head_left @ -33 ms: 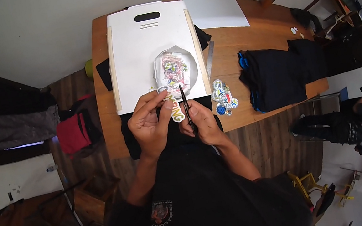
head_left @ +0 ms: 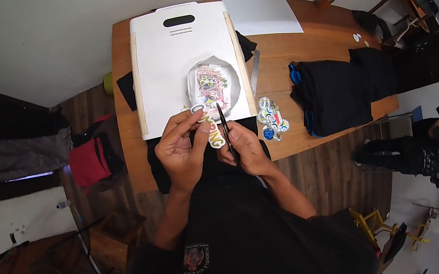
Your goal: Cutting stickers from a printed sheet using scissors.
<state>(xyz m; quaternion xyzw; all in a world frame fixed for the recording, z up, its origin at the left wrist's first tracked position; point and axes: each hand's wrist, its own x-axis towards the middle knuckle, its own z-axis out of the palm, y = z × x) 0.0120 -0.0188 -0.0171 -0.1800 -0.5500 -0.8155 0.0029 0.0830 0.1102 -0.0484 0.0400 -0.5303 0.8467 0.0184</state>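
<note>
My left hand [head_left: 182, 150] pinches a cut-out sticker [head_left: 216, 135] with colourful lettering and a white border between thumb and fingers. Close beside it, my right hand [head_left: 246, 147] is closed round slim black scissors [head_left: 222, 119]. Their narrow blades point away from me along the sticker's right side, and my fingers hide most of the handles. Just beyond both hands, a round whitish bowl-like holder [head_left: 231, 79] contains printed cut-out pieces and scraps. It rests on a white board [head_left: 161, 71] with a dark slot at its far end.
On the wooden table [head_left: 272, 72], a pile of round and shaped stickers [head_left: 272, 119] lies right of the board, near a metal ruler [head_left: 256, 72]. Folded black cloth [head_left: 332, 93] is stacked further right. Another person [head_left: 416, 155] stands at the far right.
</note>
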